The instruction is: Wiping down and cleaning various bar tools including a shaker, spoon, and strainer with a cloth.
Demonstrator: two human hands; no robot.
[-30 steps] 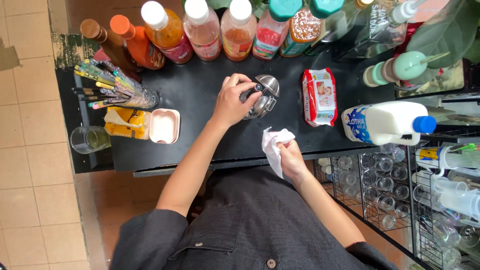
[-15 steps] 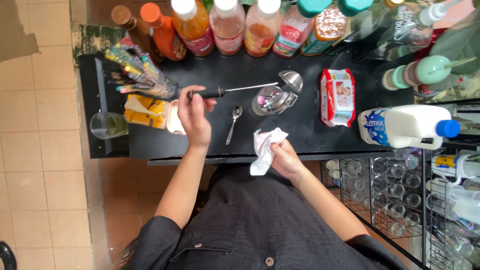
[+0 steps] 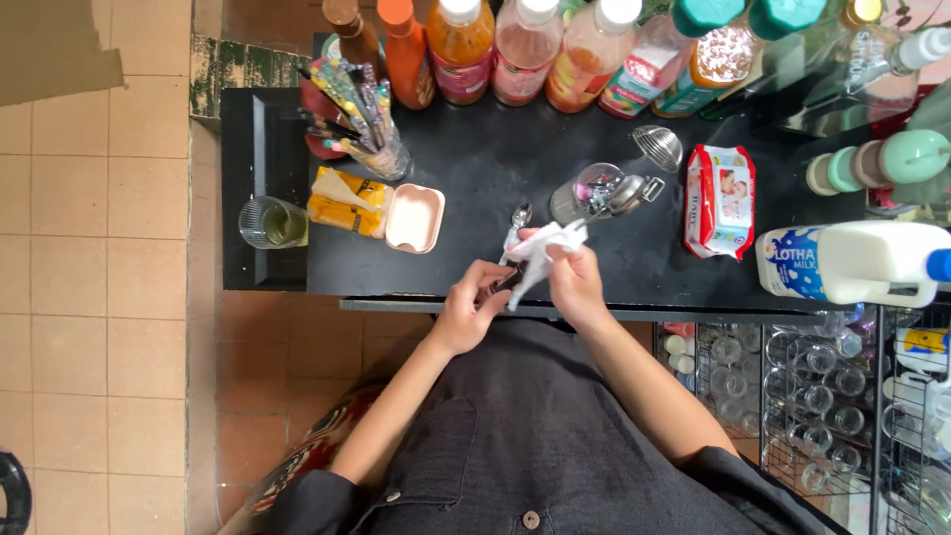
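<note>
Here, both hands [image 3: 525, 287] meet — fingers [image 3: 570, 260] pinching cloth [image 3: 540, 253].

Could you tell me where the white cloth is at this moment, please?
In the head view the white cloth is at the black counter's near edge, held in the right hand against the spoon, with the left hand beside it.

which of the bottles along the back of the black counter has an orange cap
The bottle of orange sauce with the orange cap, second from the left; its neighbours wear brown, white or teal caps.
</note>
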